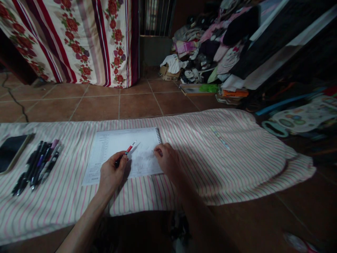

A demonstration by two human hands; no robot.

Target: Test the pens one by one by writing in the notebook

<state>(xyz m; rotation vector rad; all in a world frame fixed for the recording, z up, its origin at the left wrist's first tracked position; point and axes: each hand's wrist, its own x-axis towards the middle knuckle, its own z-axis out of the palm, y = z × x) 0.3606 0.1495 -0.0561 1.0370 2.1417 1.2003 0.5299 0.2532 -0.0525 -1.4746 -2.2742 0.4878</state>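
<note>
A spiral-bound notebook (123,140) lies on the striped cloth, its wire binding along the right edge and faint marks on the lower right of the page. My left hand (112,170) pinches a red and black pen (130,148) over the page, its silver tip pointing up and away from me. At the notebook's right side, just below the wire binding, rests my right hand (168,158). Its fingers are curled together with the thumb, and whatever they may hold is too small to make out.
Several pens (39,165) lie bunched on the striped cloth (189,133) at left, beside a dark flat device (12,151). A thin patterned strip (219,138) lies to the right. Beyond are tiled floor (100,102), a floral curtain (92,42) and a heap of clothes (205,52).
</note>
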